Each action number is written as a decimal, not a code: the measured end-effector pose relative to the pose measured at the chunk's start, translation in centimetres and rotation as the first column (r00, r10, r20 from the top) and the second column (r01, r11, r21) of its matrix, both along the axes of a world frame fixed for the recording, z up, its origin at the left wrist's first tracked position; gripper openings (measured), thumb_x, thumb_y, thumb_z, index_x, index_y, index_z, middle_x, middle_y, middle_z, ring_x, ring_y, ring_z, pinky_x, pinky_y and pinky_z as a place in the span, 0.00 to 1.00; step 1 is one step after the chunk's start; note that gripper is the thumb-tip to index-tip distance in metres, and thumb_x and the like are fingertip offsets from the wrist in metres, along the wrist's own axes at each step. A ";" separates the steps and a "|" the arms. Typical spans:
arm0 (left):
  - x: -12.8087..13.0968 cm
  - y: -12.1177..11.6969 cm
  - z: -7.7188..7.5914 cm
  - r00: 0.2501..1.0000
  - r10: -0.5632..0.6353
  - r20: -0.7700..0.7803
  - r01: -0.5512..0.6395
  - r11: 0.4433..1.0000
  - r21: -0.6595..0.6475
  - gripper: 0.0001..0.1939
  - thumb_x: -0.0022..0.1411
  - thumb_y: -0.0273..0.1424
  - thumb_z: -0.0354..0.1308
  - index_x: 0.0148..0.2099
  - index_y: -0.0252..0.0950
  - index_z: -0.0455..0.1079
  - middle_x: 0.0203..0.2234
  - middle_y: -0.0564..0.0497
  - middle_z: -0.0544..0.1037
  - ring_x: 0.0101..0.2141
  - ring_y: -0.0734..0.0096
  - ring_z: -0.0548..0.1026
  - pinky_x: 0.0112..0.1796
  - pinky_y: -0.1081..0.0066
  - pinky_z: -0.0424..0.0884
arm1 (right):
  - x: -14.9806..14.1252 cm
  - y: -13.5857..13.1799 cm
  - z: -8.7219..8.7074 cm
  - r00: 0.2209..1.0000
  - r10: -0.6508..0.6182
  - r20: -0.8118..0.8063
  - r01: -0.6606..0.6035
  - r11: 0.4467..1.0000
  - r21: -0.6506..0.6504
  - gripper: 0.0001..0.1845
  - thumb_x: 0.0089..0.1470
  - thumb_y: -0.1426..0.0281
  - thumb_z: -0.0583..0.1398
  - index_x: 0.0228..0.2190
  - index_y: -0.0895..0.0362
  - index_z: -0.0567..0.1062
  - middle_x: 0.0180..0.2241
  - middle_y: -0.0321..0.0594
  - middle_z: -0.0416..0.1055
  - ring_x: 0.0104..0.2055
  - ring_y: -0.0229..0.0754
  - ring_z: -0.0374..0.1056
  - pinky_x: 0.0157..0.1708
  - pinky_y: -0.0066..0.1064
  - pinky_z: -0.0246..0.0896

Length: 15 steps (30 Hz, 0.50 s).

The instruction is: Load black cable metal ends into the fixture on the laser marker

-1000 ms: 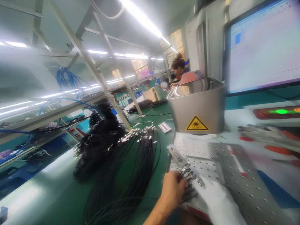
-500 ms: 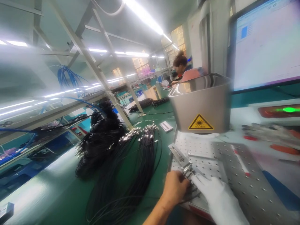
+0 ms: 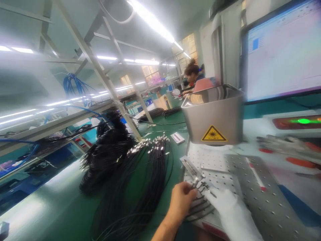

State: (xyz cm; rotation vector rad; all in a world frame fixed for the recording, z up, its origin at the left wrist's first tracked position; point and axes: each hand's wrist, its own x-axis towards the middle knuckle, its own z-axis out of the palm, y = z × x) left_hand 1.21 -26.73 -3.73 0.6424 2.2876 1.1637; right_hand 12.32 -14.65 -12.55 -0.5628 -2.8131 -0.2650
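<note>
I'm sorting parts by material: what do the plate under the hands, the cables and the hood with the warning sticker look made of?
Plate: probably bare metal, matte grey with a regular grid of holes. Cables: black, likely plastic-sheathed, with shiny metal-looking tips. Hood: apparently brushed sheet metal, its rim mirroring the room.

I see my bare left hand (image 3: 181, 201) pinching metal cable connectors (image 3: 200, 184) | my white-gloved right hand (image 3: 227, 209) rests on black cables (image 3: 200, 209) atop the perforated plate (image 3: 258, 197) | laser hood (image 3: 213, 117) stands beyond | cable bundles (image 3: 135, 167) lie left.
</note>
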 end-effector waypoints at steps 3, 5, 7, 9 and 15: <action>0.0 0.1 -0.1 0.996 0.045 0.076 -0.048 0.998 0.034 0.10 0.55 0.35 0.61 0.35 0.34 0.71 0.18 0.59 0.64 0.22 0.76 0.61 0.26 0.75 0.56 | 0.1 -0.1 0.2 1.000 0.012 0.010 -0.012 1.000 0.008 0.36 0.45 0.82 0.60 0.49 0.35 0.77 0.46 0.30 0.75 0.32 0.46 0.70 0.27 0.34 0.64; 0.1 0.2 0.1 0.999 0.028 0.018 -0.028 1.000 -0.001 0.08 0.53 0.33 0.62 0.34 0.34 0.72 0.17 0.59 0.63 0.22 0.77 0.61 0.26 0.75 0.55 | 0.3 -0.1 0.4 1.000 0.002 -0.001 -0.002 1.000 0.018 0.33 0.47 0.82 0.59 0.48 0.36 0.78 0.45 0.29 0.76 0.31 0.46 0.71 0.27 0.33 0.65; 0.3 0.4 0.4 0.996 -0.015 -0.090 0.009 0.998 -0.068 0.03 0.51 0.28 0.61 0.30 0.34 0.72 0.17 0.59 0.63 0.22 0.77 0.61 0.27 0.74 0.54 | 0.4 -0.2 0.5 1.000 -0.004 -0.014 0.004 1.000 0.011 0.32 0.48 0.82 0.58 0.46 0.35 0.79 0.45 0.28 0.76 0.31 0.45 0.71 0.25 0.33 0.64; 0.5 0.5 0.8 0.986 -0.036 -0.164 0.012 0.990 -0.142 0.02 0.49 0.25 0.59 0.28 0.34 0.73 0.17 0.59 0.64 0.23 0.77 0.62 0.28 0.73 0.54 | 0.5 -0.2 0.6 1.000 0.002 -0.024 -0.002 1.000 0.010 0.32 0.48 0.83 0.58 0.46 0.36 0.79 0.46 0.28 0.76 0.31 0.45 0.71 0.25 0.32 0.64; 0.2 1.1 0.6 0.985 -0.015 -0.169 -0.020 0.979 -0.201 0.03 0.47 0.23 0.58 0.27 0.35 0.72 0.19 0.58 0.66 0.26 0.75 0.63 0.29 0.72 0.54 | 0.9 -0.1 1.3 1.000 0.003 -0.024 -0.003 1.000 0.031 0.33 0.49 0.85 0.55 0.44 0.37 0.80 0.47 0.26 0.76 0.30 0.42 0.71 0.25 0.30 0.66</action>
